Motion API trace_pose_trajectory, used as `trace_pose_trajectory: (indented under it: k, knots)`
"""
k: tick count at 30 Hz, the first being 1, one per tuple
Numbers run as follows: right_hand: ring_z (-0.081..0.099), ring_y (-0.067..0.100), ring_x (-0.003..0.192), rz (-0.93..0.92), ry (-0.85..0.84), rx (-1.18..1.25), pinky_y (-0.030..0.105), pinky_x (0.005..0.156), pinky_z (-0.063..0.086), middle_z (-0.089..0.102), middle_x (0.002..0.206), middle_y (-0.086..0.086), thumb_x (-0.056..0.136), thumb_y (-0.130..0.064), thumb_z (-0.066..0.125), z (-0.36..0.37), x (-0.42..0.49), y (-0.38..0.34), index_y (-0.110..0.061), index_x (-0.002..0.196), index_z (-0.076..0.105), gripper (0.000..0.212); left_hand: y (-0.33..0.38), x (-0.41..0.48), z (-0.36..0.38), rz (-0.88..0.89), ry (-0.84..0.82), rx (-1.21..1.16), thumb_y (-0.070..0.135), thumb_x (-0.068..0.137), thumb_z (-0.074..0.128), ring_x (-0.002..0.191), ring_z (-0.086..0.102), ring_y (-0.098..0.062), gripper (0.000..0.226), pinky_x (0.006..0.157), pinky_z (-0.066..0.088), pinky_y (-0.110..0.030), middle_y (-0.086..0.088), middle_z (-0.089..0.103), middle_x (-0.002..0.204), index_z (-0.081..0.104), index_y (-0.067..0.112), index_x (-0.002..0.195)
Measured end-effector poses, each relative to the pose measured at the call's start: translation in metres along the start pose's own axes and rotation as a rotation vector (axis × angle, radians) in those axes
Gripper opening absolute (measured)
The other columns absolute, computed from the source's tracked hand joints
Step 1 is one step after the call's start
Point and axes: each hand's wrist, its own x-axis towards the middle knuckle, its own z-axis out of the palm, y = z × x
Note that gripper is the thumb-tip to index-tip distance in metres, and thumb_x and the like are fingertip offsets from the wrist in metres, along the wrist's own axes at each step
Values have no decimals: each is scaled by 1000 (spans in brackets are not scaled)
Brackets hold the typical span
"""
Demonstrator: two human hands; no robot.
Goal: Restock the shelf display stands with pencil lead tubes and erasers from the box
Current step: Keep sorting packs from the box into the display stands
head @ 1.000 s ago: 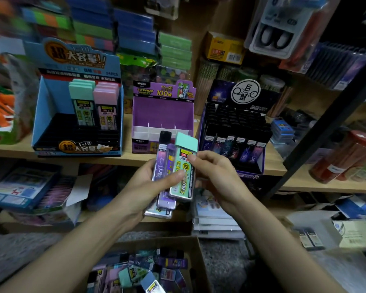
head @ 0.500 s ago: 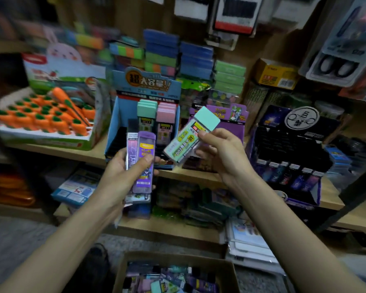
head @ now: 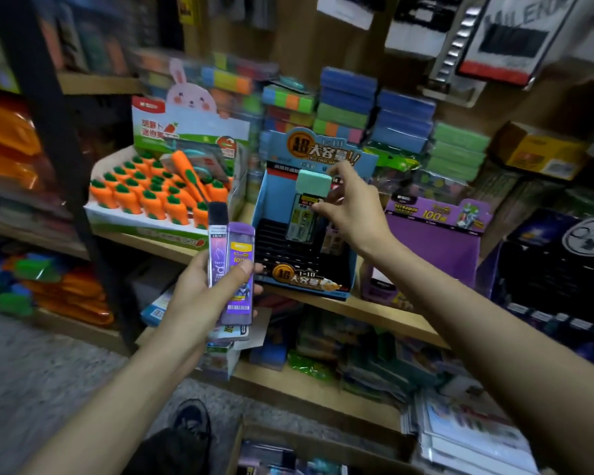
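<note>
My right hand pinches a pencil lead tube with a mint green cap and holds it upright inside the blue display stand on the wooden shelf, over its black slotted tray. My left hand grips a small stack of lead tubes in front of the shelf edge; a purple one and a black-capped one stand on top. The cardboard box of mixed tubes sits on the floor at the bottom edge.
A carrot eraser display stands left of the blue stand. A purple stand and a black stand are to its right. Sticky-note stacks line the back. A dark shelf post rises at left. My shoe is near the box.
My right hand has carried the green-capped tube up and forward into the blue stand and turned it upright. The view has shifted left. My left hand still holds its stack.
</note>
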Motion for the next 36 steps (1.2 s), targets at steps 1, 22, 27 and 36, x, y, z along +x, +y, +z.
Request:
trace_pose_trajectory:
  k: [1,22,27,36]
  knots:
    - [56,17,64,-43,-25,-25,27,55,40,61,72,4,80,-14,73,0,-2,1,-11,108,47,39,0,0,1,-3,-4,2,28,75,65,69,70,-11,37,48,52,-26,-1,74,91,58,14,109]
    - [43,30,106,-230,-8,-569,38,84,37,49,115,13,94,-22,51,0,-10,4,-7,114,59,26,1,2,19,-36,-30,-23,27,74,67,67,69,-10,44,47,52,-27,-2,74,91,57,15,115]
    - [51,6,91,50,-88,115,24,77,40,57,99,-1,94,-35,52,-8,-43,-21,-17,99,65,23,1,-1,25,-41,-48,-19,30,66,69,62,68,-10,48,46,52,-27,0,74,85,59,15,111]
    - [61,6,54,540,-279,1007,14,43,45,64,76,6,91,-11,58,-38,-105,-18,3,106,59,21,-11,-13,67,-78,-179,28,22,72,69,61,66,-10,42,46,51,-24,1,71,75,59,10,111]
